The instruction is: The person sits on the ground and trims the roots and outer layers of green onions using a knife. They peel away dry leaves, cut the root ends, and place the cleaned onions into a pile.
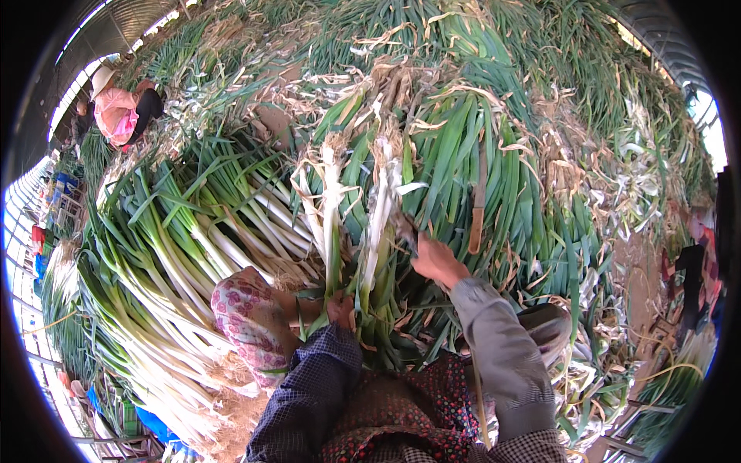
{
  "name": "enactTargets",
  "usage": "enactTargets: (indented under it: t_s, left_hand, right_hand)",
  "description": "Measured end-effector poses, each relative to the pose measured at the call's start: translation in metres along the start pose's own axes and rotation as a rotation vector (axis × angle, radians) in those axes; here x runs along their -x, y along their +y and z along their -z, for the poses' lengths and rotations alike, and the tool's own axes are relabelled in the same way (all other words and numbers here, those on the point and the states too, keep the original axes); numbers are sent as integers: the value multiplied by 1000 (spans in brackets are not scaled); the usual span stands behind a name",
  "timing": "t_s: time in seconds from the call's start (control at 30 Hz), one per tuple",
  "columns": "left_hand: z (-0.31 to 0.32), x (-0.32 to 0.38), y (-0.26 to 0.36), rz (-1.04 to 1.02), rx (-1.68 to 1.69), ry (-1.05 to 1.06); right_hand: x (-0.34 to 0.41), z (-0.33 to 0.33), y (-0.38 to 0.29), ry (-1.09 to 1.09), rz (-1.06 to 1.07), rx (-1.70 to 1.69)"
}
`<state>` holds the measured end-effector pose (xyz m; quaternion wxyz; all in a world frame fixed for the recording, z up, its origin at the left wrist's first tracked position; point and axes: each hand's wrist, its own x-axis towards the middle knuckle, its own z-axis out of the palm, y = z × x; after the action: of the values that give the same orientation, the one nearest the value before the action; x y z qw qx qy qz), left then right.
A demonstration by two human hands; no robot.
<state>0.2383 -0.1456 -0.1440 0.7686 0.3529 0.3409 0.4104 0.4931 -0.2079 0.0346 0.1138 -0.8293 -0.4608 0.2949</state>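
Observation:
My left hand is closed around the green lower part of a leek, whose white shaft and roots point away from me. In my right hand is a dark, dirt-caked tool, too blurred to name, against the white shaft of another leek with peeling skin. Beyond my right hand, a knife with a wooden handle lies on a heap of green leaves.
Leeks with white shafts lie in a large pile on the left. Dry leaves and peeled skins litter the right side. At the upper left a person in a pale hat crouches. More green leeks cover the far ground.

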Motion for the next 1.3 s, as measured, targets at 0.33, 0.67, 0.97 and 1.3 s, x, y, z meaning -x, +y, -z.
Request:
enactTargets:
  t_s: [0.33, 0.67, 0.97, 1.3]
  left_hand:
    - [47, -27, -33, 221, -45, 22]
    - [101, -69, -67, 131, -361, 21]
    - [-37, 11, 28, 95, -1061, 54]
    - [9, -2, 0, 88, -671, 83]
  right_hand:
    - [158, -88, 34, -102, 355, -139]
    - [150, -80, 23, -65, 406, -170]
    - [36, -44, 33, -27, 122, -64]
    - [-19, -4, 6, 86, 102, -86]
